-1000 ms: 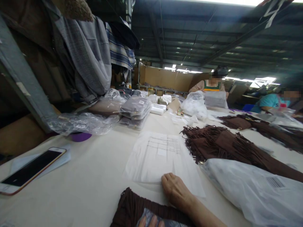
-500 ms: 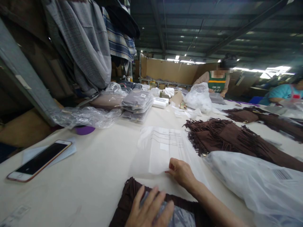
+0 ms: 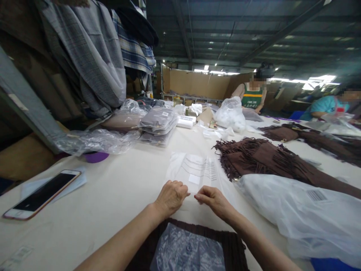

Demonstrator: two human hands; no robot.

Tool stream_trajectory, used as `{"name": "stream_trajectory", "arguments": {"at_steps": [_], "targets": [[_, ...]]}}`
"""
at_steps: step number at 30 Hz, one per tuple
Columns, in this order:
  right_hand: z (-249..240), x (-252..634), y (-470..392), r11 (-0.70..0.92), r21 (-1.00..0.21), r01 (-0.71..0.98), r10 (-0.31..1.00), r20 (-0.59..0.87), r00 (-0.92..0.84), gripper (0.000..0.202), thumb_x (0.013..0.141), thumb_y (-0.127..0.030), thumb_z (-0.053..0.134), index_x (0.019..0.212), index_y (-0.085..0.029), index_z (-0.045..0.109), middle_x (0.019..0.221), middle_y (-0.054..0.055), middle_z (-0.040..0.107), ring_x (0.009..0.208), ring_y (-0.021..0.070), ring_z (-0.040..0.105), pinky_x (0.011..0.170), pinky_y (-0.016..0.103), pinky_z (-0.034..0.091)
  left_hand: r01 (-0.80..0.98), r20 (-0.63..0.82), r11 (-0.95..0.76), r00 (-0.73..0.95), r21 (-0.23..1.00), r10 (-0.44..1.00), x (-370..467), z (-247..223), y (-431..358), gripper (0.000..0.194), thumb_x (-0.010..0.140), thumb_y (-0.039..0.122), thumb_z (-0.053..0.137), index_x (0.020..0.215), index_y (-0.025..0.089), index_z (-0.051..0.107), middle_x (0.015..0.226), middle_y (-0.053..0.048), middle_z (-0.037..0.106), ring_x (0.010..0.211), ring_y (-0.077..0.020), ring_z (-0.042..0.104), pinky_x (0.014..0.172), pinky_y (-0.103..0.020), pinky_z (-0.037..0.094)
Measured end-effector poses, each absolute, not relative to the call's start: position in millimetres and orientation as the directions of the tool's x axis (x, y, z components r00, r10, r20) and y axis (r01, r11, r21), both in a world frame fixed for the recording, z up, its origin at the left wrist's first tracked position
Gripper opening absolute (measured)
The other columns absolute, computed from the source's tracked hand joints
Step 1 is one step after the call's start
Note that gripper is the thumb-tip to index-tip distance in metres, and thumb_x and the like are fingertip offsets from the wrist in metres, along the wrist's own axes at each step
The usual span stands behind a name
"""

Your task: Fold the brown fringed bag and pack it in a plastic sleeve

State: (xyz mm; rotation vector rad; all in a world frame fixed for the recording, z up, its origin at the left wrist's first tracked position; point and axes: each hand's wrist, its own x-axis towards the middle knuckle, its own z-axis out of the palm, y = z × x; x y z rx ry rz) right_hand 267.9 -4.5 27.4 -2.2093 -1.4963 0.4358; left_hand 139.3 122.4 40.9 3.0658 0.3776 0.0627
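Both hands pinch the near edge of a clear plastic bag point(image 3: 180, 165) with printed lines and a small white label, lying flat on the white table. My left hand point(image 3: 172, 196) is closed on that edge, fingers curled. Just to its right, my right hand point(image 3: 211, 199) grips the edge between thumb and fingertips, a small gap from the left. Under my forearms, near the bottom of the view, lies a folded dark brown fringed garment point(image 3: 236, 244), its kind unclear, with a crinkled clear plastic packet point(image 3: 190, 250) on top.
At right lie brown fringed pieces point(image 3: 270, 160) and a large filled plastic bag point(image 3: 284, 203). A phone point(image 3: 42, 194) rests at left on paper. Bagged goods point(image 3: 158, 124) are stacked further back, near a purple tape roll point(image 3: 96, 156). Two people sit or stand beyond the table.
My left hand has moved from the brown garment up to the clear bag's near edge and closed there. My right hand stays at that edge. The view has shifted slightly.
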Motion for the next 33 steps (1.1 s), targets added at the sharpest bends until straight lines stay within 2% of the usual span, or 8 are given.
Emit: {"name": "stream_trajectory", "arguments": {"at_steps": [5,9,11,17,21,27,31,33], "targets": [[24,260,-22,-0.178,-0.394,0.902,0.949,0.173,0.263,0.020,0.089,-0.015,0.039,0.089,-0.016,0.059,0.080,0.005,0.061,0.071,0.0141,0.057,0.064,0.024,0.043,0.371,0.024,-0.929,0.929,-0.019,0.370,134,49,126,0.028,0.079,-0.002,0.038,0.086,0.014,0.059,0.087,-0.008,0.064,0.086,-0.0219,0.060,0.072,-0.033,0.043],[24,256,-38,-0.038,-0.234,0.971,0.963,0.251,0.099,0.031,0.083,-0.001,0.031,0.085,-0.015,0.058,0.075,0.004,0.056,0.065,0.0146,0.051,0.060,0.024,0.041,0.526,0.060,-0.849,0.850,-0.056,0.523,129,56,129,0.030,0.078,0.000,0.034,0.088,0.012,0.059,0.089,-0.013,0.063,0.088,-0.0260,0.061,0.071,-0.036,0.044],[27,255,-45,-0.023,-0.167,0.986,0.960,0.271,0.068,0.034,0.079,0.005,0.030,0.086,-0.016,0.056,0.076,0.003,0.055,0.067,0.0144,0.050,0.062,0.024,0.040,0.549,0.061,-0.834,0.836,-0.055,0.546,125,58,125,0.030,0.077,-0.001,0.033,0.088,0.012,0.059,0.089,-0.013,0.063,0.088,-0.0267,0.061,0.071,-0.037,0.044],[39,248,-42,-0.131,-0.038,0.991,0.945,0.296,0.136,0.024,0.077,0.003,0.043,0.075,-0.018,0.055,0.077,0.004,0.055,0.070,0.0154,0.047,0.065,0.025,0.035,0.456,0.025,-0.890,0.890,-0.021,0.455,130,60,99,0.029,0.076,0.000,0.037,0.089,0.016,0.059,0.094,-0.010,0.062,0.094,-0.0259,0.058,0.079,-0.039,0.044],[45,243,-39,-0.326,-0.005,0.945,0.896,0.318,0.311,0.015,0.077,-0.006,0.051,0.086,-0.017,0.056,0.082,0.007,0.057,0.075,0.0208,0.049,0.067,0.032,0.030,0.513,0.000,-0.858,0.858,-0.009,0.513,139,61,97,0.030,0.082,0.003,0.032,0.093,0.013,0.058,0.091,-0.013,0.063,0.088,-0.0258,0.062,0.072,-0.036,0.048],[33,257,-63,-0.379,0.058,0.923,0.896,0.270,0.352,0.029,0.072,0.002,0.047,0.090,-0.018,0.058,0.078,0.006,0.059,0.073,0.0206,0.051,0.069,0.033,0.027,0.541,-0.010,-0.840,0.841,-0.039,0.541,127,65,113,0.033,0.082,0.001,0.029,0.097,0.012,0.056,0.091,-0.015,0.062,0.088,-0.0268,0.063,0.072,-0.037,0.049],[20,278,-89,-0.457,0.016,0.889,0.859,0.268,0.437,0.026,0.071,0.006,0.045,0.072,-0.017,0.057,0.071,0.005,0.059,0.068,0.0189,0.054,0.066,0.030,0.030,0.569,-0.016,-0.818,0.820,-0.079,0.572,102,63,132,0.037,0.082,-0.002,0.023,0.097,0.008,0.056,0.092,-0.018,0.062,0.088,-0.0291,0.063,0.073,-0.040,0.049],[21,277,-92,-0.498,-0.042,0.866,0.823,0.291,0.487,0.022,0.076,0.001,0.045,0.077,-0.016,0.058,0.073,0.005,0.060,0.070,0.0177,0.056,0.066,0.028,0.033,0.572,-0.029,-0.815,0.817,-0.086,0.576,94,61,135,0.036,0.082,-0.001,0.024,0.096,0.008,0.056,0.092,-0.018,0.062,0.087,-0.0292,0.064,0.073,-0.040,0.049]]}}
